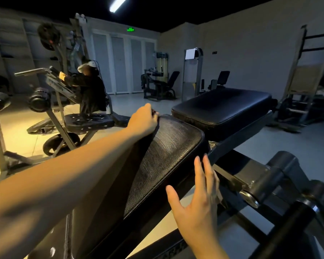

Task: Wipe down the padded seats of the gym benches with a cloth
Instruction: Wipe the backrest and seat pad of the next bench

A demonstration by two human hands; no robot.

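A black padded bench runs away from me: a long textured pad point(168, 154) in front and a smoother square seat pad point(223, 107) beyond it. My left hand point(144, 119) reaches across to the long pad's far left corner, its fingers curled over a small dark cloth point(154, 113) that is mostly hidden under them. My right hand point(196, 200) is spread flat with straight fingers against the near right edge of the long pad and holds nothing.
The bench's dark steel frame and pivot point(266, 180) stick out at the right. To the left stands another machine with a perforated seat point(88, 120), and a person point(90, 86) is working on it. More gym machines point(157, 85) line the far wall.
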